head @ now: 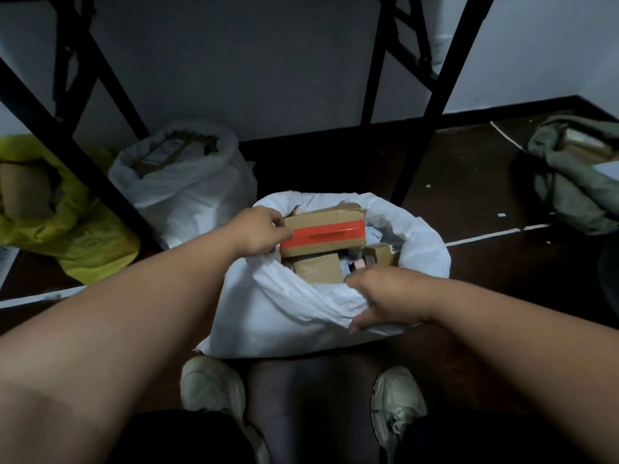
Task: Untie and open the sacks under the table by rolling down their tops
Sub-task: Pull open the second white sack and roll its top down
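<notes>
A white sack stands open on the dark floor in front of my feet, its top rolled into a thick rim. Inside lie cardboard parcels, the biggest a box with an orange tape stripe. My left hand grips the sack's rim at its left side, fingers curled over the edge beside the box. My right hand grips the near rim, bunching the white fabric. A second white sack stands open behind to the left, parcels showing at its top.
A yellow sack lies at far left with a parcel in its mouth. Black table legs and braces cross the view above. A grey-green sack lies at right. My two pale shoes stand close to the sack. A white wall is behind.
</notes>
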